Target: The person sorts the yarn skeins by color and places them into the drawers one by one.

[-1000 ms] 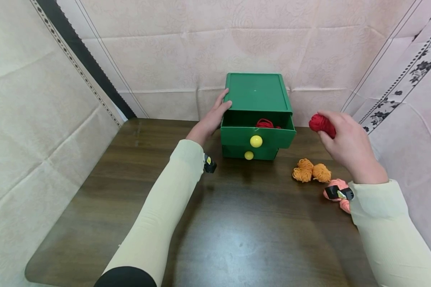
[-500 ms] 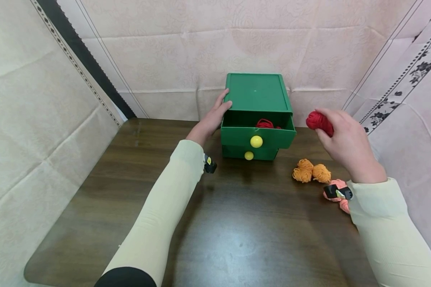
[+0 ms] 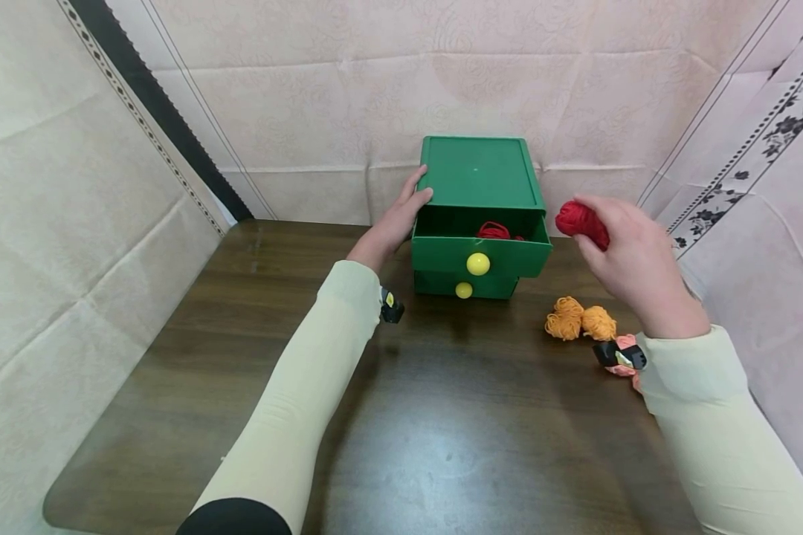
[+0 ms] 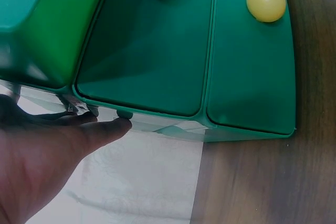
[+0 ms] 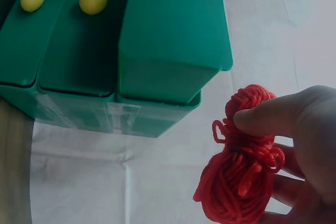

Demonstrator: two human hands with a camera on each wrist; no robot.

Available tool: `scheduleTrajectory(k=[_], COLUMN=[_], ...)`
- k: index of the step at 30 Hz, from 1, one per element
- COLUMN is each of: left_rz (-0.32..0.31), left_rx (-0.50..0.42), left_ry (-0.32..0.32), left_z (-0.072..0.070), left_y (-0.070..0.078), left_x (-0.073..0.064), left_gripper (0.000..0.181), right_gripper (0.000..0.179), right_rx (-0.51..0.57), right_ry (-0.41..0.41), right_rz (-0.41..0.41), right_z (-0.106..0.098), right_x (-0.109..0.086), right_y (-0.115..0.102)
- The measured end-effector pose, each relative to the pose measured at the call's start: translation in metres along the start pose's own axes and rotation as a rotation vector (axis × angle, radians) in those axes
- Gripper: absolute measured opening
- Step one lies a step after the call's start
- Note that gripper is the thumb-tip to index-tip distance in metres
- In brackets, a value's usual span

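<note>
A green drawer cabinet [image 3: 478, 174] with yellow knobs stands at the back of the table. Its top drawer [image 3: 442, 256] is pulled out, and red yarn [image 3: 493, 230] lies inside. My left hand [image 3: 395, 223] rests with extended fingers against the cabinet's left side; in the left wrist view the thumb [image 4: 107, 132] lies along that side wall. To the right of the cabinet, raised above the table, my right hand [image 3: 632, 256] pinches a red yarn bundle [image 5: 239, 171] between thumb and fingers. The right wrist view has this bundle tied round its middle, apart from the open drawer.
Orange yarn bundles [image 3: 565, 319] lie on the brown table [image 3: 428, 416], right of the cabinet. Pink yarn [image 3: 625, 342] sits nearer to me, partly covered by the right wrist's camera strap. Pale patterned cloth [image 3: 308, 111] hangs behind and on both sides.
My right hand has moved left toward the cabinet and slightly up, carrying the red yarn bundle. The left hand, cabinet and drawer keep their places.
</note>
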State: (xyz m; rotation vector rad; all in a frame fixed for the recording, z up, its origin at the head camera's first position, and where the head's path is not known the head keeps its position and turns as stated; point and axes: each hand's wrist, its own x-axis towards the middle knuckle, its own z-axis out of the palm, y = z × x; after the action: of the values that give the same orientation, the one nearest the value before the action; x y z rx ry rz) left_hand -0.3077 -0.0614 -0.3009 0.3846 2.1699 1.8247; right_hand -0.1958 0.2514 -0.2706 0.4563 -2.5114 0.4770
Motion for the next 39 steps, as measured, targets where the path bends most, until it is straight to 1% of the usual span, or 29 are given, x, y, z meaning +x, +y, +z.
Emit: scheduleTrajectory(k=[9, 16, 22, 26, 33, 39], left_rz=[0.004, 0.009, 0.004, 0.003, 0.012, 0.007], left_rx=[0.009, -0.003, 0.010, 0.017, 0.009, 0.008], left_ry=[-0.008, -0.006, -0.004, -0.002, -0.008, -0.007], left_z=[0.000, 0.000, 0.000, 0.001, 0.000, 0.000], left_y=[0.003, 0.002, 0.003, 0.004, 0.003, 0.002], left_x=[-0.003, -0.002, -0.003, -0.004, -0.003, -0.002], left_gripper=[0.060, 0.059, 0.059, 0.059, 0.060, 0.060], right_gripper=[0.050, 0.050, 0.050, 0.050, 0.050, 0.050], right_rx=[0.015, 0.021, 0.041, 0.044, 0.058, 0.061], right_ry=[0.008, 0.019, 0.029, 0.024, 0.026, 0.017], right_rz=[-0.016, -0.053, -0.073, -0.068, -0.096, -0.105], right_z=[0.004, 0.007, 0.009, 0.010, 0.014, 0.015], right_x=[0.005, 0.010, 0.013, 0.015, 0.018, 0.020], right_y=[-0.007, -0.012, -0.019, -0.024, -0.030, -0.035])
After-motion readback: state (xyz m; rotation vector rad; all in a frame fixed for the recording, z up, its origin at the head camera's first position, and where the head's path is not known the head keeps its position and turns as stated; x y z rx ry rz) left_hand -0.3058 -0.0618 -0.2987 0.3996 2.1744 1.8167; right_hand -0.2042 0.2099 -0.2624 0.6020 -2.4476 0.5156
